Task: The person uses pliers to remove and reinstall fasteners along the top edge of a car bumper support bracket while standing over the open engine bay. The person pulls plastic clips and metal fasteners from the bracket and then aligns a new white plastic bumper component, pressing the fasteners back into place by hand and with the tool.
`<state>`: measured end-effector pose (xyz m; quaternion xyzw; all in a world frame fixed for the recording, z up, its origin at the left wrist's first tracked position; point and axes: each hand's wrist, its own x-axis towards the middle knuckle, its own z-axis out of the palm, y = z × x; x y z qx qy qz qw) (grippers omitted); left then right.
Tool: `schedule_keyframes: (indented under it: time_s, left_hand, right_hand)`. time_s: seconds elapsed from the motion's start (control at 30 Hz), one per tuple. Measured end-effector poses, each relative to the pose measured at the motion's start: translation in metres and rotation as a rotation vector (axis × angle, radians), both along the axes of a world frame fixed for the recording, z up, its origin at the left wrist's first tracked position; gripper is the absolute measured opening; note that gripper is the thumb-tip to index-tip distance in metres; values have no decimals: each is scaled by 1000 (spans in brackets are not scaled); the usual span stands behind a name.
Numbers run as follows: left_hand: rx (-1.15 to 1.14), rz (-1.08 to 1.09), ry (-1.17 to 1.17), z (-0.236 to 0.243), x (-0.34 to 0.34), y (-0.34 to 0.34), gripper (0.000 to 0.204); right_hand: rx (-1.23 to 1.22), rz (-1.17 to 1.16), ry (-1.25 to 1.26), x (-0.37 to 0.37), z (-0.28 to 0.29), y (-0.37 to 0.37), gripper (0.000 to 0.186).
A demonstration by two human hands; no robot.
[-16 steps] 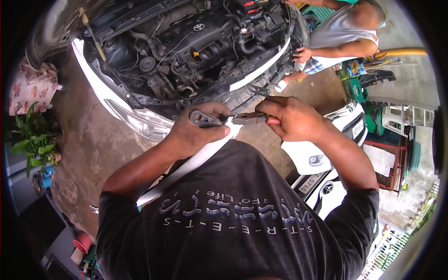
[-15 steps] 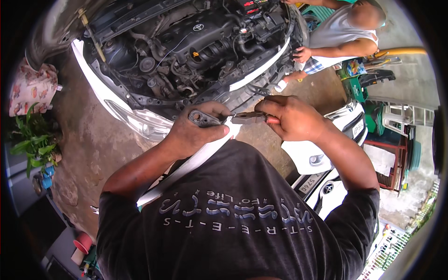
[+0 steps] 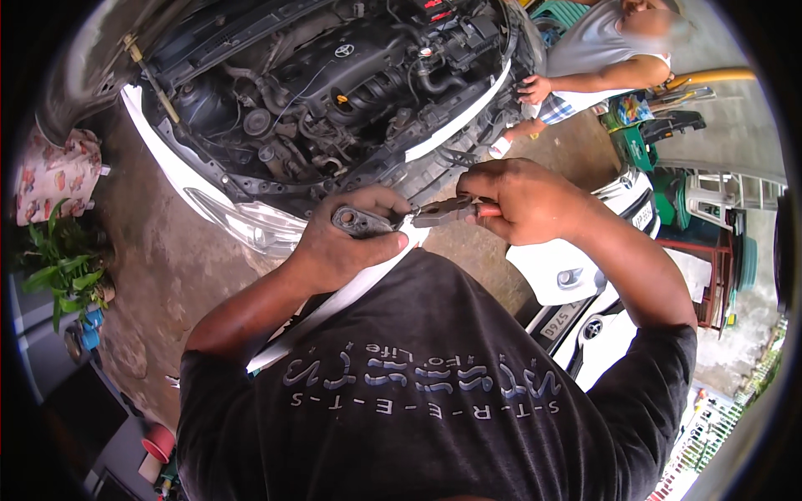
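My left hand [image 3: 338, 250] is closed around a long white strip [image 3: 368, 271] with a dark metal bracket [image 3: 355, 220] at its upper end, just below the open engine bay of a car [image 3: 334, 108]. The strip runs diagonally down along my dark shirt. My right hand [image 3: 535, 204] grips pliers [image 3: 443, 213] with red-orange handles. Their jaws are at the strip's top end, beside my left fingers; whether they clamp it is too small to tell.
A co-worker [image 3: 601, 63] in a white sleeveless top bends at the car's right side. A detached white bumper [image 3: 547, 271] lies to my right, near green bins and a ladder [image 3: 735, 204]. A plant [image 3: 71, 271] and patterned cloth [image 3: 58, 171] are at left.
My right hand and the pliers have shifted slightly upward, with both hands still at the strip's top. The view has moved a little, and the co-worker's head appears higher.
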<state>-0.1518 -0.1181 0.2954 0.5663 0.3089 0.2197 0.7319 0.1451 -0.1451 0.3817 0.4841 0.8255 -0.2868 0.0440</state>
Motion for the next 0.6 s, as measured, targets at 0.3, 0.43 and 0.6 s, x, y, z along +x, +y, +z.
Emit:
schedule_keyframes:
  time_s: [0.3,0.43,0.6]
  left_hand:
    - [-79,-71,109,-9,17,2,33]
    - [-326,-69,60,-25,28,10,34]
    - [-469,-48,108,-55,35,19,40]
  right_hand:
    - [-175,-73,65,16,-39,-7,19]
    - [-319,-85,77,28,-69,-5,22]
    - [-395,-105,227,52,-104,-8,36]
